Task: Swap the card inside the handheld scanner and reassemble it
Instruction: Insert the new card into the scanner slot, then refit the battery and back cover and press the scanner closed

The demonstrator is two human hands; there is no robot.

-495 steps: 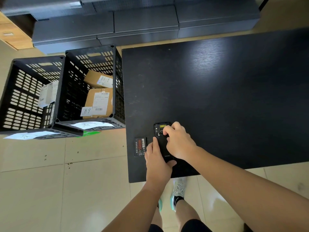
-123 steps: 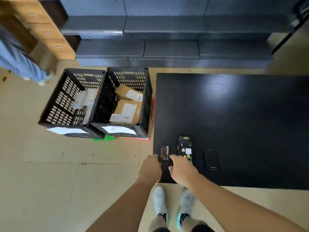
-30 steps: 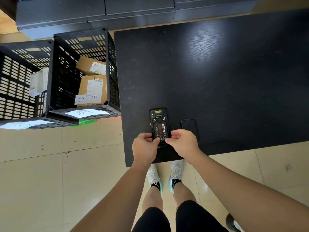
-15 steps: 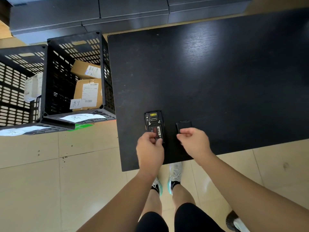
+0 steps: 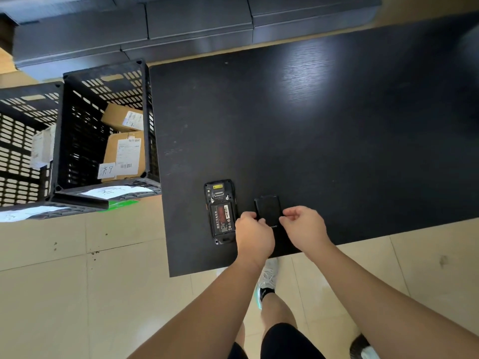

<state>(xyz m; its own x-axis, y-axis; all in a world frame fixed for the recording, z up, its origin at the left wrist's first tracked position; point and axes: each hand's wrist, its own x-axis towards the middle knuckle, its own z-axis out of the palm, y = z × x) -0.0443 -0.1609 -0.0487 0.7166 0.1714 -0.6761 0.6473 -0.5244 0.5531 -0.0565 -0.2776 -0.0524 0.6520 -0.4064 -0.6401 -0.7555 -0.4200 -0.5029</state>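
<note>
The handheld scanner (image 5: 221, 211) lies face down on the black table (image 5: 324, 130) near its front left corner, back open, with the labelled battery (image 5: 222, 219) seated in its bay. Just to its right lies the black back cover (image 5: 268, 208). My left hand (image 5: 254, 235) pinches the cover's left edge and my right hand (image 5: 304, 228) pinches its right edge. The cover's near end is hidden behind my fingers. No loose card is visible.
Two black slotted crates (image 5: 103, 130) stand on the floor left of the table, holding cardboard parcels (image 5: 124, 154) with labels. Dark grey cabinets (image 5: 197, 24) run along the far side. My feet stand on tile under the table's front edge.
My left hand has left the scanner and moved right to the back cover. Both hands now grip the cover's edges. The battery sits in the scanner, which rests untouched.
</note>
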